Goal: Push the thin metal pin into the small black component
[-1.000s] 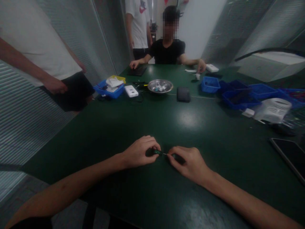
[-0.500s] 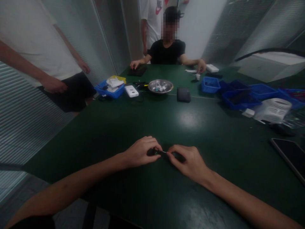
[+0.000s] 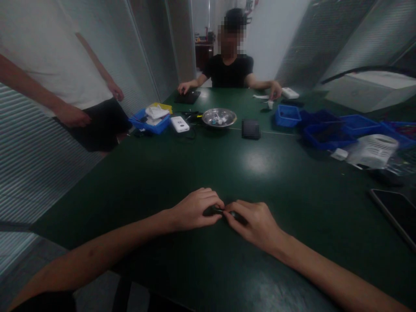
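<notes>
Close together over the dark green table (image 3: pixel 182 173), my two hands meet almost fingertip to fingertip. My left hand (image 3: pixel 199 209) is closed in a pinch on a slim dark object (image 3: pixel 212 211), whose kind I cannot make out. From its right end a thin pale tip runs to the fingertips of my right hand (image 3: pixel 255 219), which are also pinched together. A dark shape shows within the curl of the right hand, but whether it is part of the same object is unclear. Fingers hide most of what is held.
A metal dish (image 3: pixel 219 118) with small items, a white power bank (image 3: pixel 180 124) and a blue basket (image 3: pixel 152 123) stand farther back. Blue trays (image 3: pixel 328 134) and a phone (image 3: pixel 394 216) lie right. One person (image 3: pixel 230 71) sits opposite; another (image 3: pixel 61 78) stands left.
My hands have come closer together, so less of the thin pale piece shows between them. A person standing behind the seated one is out of sight now.
</notes>
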`<state>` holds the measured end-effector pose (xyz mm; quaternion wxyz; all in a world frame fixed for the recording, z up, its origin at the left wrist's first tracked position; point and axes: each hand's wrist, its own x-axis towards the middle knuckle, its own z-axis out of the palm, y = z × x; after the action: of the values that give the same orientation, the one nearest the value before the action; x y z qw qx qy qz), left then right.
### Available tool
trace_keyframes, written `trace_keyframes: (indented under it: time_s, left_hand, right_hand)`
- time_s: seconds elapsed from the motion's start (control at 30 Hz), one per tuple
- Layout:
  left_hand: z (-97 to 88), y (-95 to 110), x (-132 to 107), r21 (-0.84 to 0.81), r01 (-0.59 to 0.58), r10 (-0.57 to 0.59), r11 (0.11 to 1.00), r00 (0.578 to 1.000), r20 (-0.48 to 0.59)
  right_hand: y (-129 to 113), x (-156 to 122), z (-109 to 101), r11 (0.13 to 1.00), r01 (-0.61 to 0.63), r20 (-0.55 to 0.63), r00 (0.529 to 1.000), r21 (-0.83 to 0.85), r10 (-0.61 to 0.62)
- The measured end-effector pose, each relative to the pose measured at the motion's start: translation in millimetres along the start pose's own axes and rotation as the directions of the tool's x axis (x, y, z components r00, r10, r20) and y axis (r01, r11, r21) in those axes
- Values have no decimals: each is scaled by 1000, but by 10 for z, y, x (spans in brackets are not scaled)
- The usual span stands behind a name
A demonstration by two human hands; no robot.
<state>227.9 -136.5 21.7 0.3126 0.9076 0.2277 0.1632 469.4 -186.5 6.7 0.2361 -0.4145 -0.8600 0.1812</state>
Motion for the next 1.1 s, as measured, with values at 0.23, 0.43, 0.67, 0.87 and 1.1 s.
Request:
trace_keyframes:
  time_s: [0.23,0.43,0.67,0.87,1.1]
  left_hand:
    - [-28,-2,-20,-34,2,-1,999,1000,13]
    - [-144,-10,-65,-106,-21,23,994,999,23]
    - [-178,-97,-94,-87,-14,15,996,1000,9]
    - [-453,-550,-238,86,108,-99,990,990,-105]
    - [-1178,-1429,-822,308,522,-358,795,814,-458]
  right_hand:
    - [3,-14,-42,998,-25,-50,998,50,28]
    - [41,-50,-76,993,-65,-83,994,95,73]
    - [29,-49,-89,991,-72,-83,993,114,82]
    - [14,-66,-76,991,-62,-76,994,120,72]
    - [-24,-90,-114,990,-60,-67,995,124,69]
